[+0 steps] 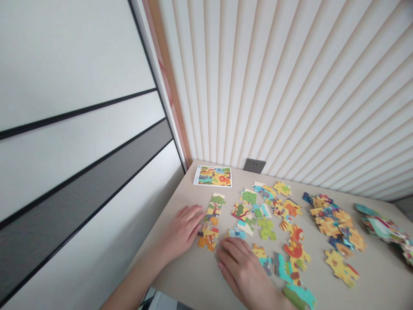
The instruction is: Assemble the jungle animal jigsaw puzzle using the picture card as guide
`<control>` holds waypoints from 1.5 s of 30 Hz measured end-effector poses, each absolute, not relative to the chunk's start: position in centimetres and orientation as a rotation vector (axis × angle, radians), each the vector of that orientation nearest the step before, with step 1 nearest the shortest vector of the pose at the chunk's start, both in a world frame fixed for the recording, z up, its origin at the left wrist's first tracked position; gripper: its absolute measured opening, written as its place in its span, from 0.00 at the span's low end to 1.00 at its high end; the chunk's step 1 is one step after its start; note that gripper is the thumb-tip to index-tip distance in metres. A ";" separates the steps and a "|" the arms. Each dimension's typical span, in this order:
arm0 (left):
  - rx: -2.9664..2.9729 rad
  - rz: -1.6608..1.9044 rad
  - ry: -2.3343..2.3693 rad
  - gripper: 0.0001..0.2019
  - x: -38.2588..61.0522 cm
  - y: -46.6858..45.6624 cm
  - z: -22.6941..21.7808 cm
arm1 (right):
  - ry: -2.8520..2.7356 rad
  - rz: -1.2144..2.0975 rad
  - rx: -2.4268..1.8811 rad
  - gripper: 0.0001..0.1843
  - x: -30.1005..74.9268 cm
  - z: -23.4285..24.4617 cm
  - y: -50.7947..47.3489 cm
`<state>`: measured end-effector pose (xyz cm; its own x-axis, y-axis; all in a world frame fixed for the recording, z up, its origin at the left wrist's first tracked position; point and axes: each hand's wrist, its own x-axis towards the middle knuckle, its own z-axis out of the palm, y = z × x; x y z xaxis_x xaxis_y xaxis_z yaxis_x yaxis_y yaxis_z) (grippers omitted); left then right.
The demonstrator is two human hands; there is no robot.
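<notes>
My left hand (183,230) lies flat on the beige table (377,275), fingers stretched out, their tips touching a column of joined puzzle pieces (213,215) with a tree and orange animals on it. My right hand (240,269) also rests palm down with fingers together and extended, its fingertips beside the lower end of that column and just below a small light-blue piece (236,233). Neither hand grips anything.
A reference picture card (213,175) lies at the table's far corner. Several loose colourful puzzle pieces (292,247) are scattered to the right, with a denser pile (335,221) and another heap (385,230) further right. A grey wall socket (254,165) sits on the ribbed wall.
</notes>
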<state>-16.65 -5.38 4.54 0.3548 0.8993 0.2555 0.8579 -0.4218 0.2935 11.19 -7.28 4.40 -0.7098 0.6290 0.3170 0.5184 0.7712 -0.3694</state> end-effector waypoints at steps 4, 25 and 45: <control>2.567 0.540 1.547 0.24 -17.3 -0.5 4.6 | -2.552 0.303 -0.816 0.17 10.9 3.6 -7.4; 2.479 0.533 1.356 0.24 -18.1 1.1 3.0 | -2.553 0.542 -0.965 0.21 10.9 4.5 -5.9; 2.443 0.605 1.332 0.22 -18.1 1.1 3.1 | -2.527 0.607 -0.869 0.25 10.5 4.5 -5.1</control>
